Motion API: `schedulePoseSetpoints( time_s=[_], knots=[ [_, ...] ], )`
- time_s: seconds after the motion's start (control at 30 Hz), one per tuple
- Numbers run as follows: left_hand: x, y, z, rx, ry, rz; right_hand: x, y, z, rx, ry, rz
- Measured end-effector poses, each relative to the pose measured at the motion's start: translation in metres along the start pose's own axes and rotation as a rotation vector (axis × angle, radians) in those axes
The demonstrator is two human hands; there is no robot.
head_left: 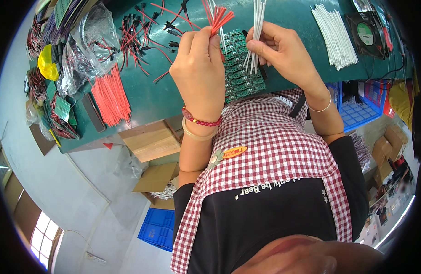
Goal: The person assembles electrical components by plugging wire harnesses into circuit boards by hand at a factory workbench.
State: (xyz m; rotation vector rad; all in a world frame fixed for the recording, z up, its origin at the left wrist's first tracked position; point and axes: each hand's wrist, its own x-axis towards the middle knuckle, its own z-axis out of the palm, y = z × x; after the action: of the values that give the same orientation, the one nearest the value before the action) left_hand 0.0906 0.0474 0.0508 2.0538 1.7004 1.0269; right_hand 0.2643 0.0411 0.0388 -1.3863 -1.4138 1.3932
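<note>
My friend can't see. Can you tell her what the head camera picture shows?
A person's left hand holds a bunch of red wires and the right hand holds white wires, above green circuit boards on a green table cluttered with more wires.

A green worktable (146, 98) stands over a pale floor (78, 192) with cardboard boxes (151, 141), blue crates (158, 228) and a bright window (41, 239).

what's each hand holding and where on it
Left hand holds a bundle of red wires near their lower ends; right hand pinches a bundle of white wires around mid-length.
</note>
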Motion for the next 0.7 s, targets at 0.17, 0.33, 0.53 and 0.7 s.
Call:
schedulePoseSetpoints(
  time_s=[0.17, 0.33, 0.53, 0.7],
  knots=[
    [-0.001, -0.005, 0.006, 0.103, -0.014, 0.047, -0.002, 0.01, 0.0, 0.056, 0.027, -0.035],
    [-0.001, -0.007, 0.008, 0.115, 0.006, 0.059, -0.002, 0.016, 0.0, 0.038, 0.039, -0.052],
    [-0.001, -0.005, 0.007, 0.14, 0.015, 0.053, -0.003, 0.017, 0.0, 0.05, 0.022, -0.038],
    [-0.001, -0.007, 0.007, 0.137, 0.007, 0.057, -0.004, 0.015, -0.001, 0.104, 0.012, -0.027]
  ],
)
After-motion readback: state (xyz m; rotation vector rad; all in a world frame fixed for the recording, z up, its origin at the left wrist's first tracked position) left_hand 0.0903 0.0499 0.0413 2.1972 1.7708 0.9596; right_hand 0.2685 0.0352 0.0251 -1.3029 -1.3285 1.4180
